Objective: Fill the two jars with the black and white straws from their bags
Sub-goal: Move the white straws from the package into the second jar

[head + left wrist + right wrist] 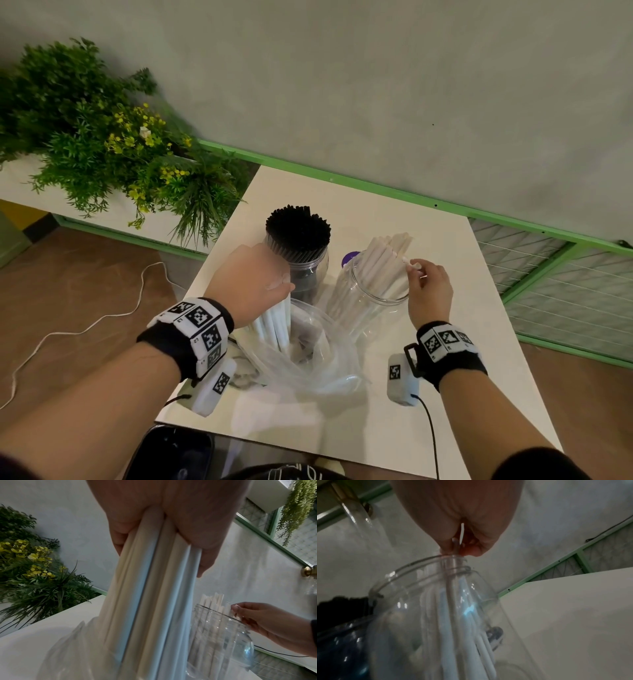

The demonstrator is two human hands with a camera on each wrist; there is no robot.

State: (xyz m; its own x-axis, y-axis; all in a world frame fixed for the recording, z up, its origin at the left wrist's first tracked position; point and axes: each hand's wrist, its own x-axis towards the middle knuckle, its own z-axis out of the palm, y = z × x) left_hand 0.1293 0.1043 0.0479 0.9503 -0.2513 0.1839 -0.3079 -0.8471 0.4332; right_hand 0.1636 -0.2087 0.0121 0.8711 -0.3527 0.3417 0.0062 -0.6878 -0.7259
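Note:
A clear jar (308, 270) packed with black straws (298, 229) stands at the back of the white table (479, 342). To its right a second clear jar (373, 308) tilts and holds white straws (383, 260). My right hand (424, 284) pinches the top of one white straw (453, 561) at that jar's rim (423, 563). My left hand (253, 277) grips a bundle of white straws (150, 601), their lower ends inside a clear plastic bag (318, 356) lying in front of the jars.
A purple lid (351, 257) lies behind the white-straw jar. A planter with green and yellow foliage (102, 144) stands left of the table, and a white cable (85, 329) runs over the brown floor. A green-framed mesh panel (561, 274) lines the right.

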